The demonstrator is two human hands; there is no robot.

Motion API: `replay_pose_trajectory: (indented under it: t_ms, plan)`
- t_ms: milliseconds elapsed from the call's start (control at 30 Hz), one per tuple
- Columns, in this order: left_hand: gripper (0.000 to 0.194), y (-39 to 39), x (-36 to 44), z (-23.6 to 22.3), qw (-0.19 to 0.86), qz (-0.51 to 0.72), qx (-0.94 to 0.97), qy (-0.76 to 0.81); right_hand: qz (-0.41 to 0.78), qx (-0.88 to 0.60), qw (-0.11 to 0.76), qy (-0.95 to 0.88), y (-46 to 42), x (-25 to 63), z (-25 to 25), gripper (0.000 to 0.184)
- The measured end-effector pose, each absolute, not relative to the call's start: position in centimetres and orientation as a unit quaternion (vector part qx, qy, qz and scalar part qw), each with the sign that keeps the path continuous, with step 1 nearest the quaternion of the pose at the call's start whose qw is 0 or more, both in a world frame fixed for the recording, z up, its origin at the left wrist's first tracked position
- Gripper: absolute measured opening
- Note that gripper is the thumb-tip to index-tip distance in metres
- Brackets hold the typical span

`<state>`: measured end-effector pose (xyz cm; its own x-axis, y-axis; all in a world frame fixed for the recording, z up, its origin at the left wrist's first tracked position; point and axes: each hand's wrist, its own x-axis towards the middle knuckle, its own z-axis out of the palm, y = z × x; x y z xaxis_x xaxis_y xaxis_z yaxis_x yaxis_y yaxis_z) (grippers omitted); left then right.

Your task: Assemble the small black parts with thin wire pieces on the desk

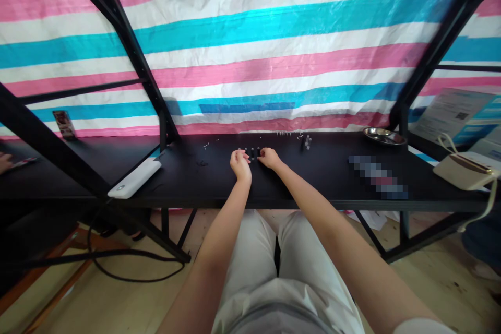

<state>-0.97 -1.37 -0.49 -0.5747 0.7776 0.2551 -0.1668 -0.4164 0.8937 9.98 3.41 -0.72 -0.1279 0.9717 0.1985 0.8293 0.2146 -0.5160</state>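
Several small dark pieces [252, 154] stood on the black worktop [188, 182], in the gap between the person's two hands, toward the far edge. The left hand [240, 164] was positioned to the left of the pieces, its fingers loosely curled and its fingertips directed inward. The right hand [271, 158] was positioned opposite, its fingers bent and drawn together just beside the rightmost piece. Owing to the small scale, it could not be determined whether either hand gripped a piece.

Beyond the right hand, a group of small dark and clear parts [308, 142] lay near the rear edge. A row of tiny pale items [284, 134] lay behind the hands, along that edge. Pale scraps [205, 146] and a dark tangled strand [202, 163] lay to the left of the left hand.

At the right of the worktop, a shiny metal dish [385, 136] was located near the rear corner, a pixelated item [378, 177] in front of it, and a beige pouch [462, 172] farther right. A white oblong device [135, 180] rested at the left, beside the black frame [135, 44]. A striped sheet [274, 26] hung behind. At the far left edge, another person's hand [4, 162] was partly visible.
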Motion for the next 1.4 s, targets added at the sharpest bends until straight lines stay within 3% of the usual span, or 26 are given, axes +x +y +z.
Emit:
replay_pose_trajectory:
  t_ms: [433, 533, 667, 767, 933, 1400]
  plan:
    - [0.015, -1.5, -0.7, -0.4, 0.303, 0.757, 0.369, 0.445, 0.167, -0.609, 0.229, -0.741, 3.3, 10.9, 0.0, 0.017]
    - [0.017, -1.8, -0.7, -0.3, 0.289, 0.752, 0.395, 0.442, 0.134, -0.564, 0.321, -0.749, 2.7, 13.2, 0.4, 0.014]
    - [0.018, -2.3, -0.5, -0.2, 0.269, 0.728, 0.452, 0.440, -0.016, -0.550, 0.514, -0.658, 1.9, 18.2, 0.4, 0.017]
    - [0.018, -2.5, -0.4, -0.2, 0.254, 0.710, 0.485, 0.443, -0.064, -0.603, 0.580, -0.543, 2.1, 21.9, 0.0, 0.020]
    - [0.018, -2.6, -0.3, -0.5, 0.252, 0.683, 0.524, 0.442, -0.038, -0.702, 0.539, -0.464, 3.4, 25.3, -1.3, 0.024]
    - [0.021, -2.8, 0.2, -1.1, 0.233, 0.560, 0.667, 0.432, 0.024, -0.743, 0.457, -0.489, 4.8, 26.1, -1.3, 0.018]
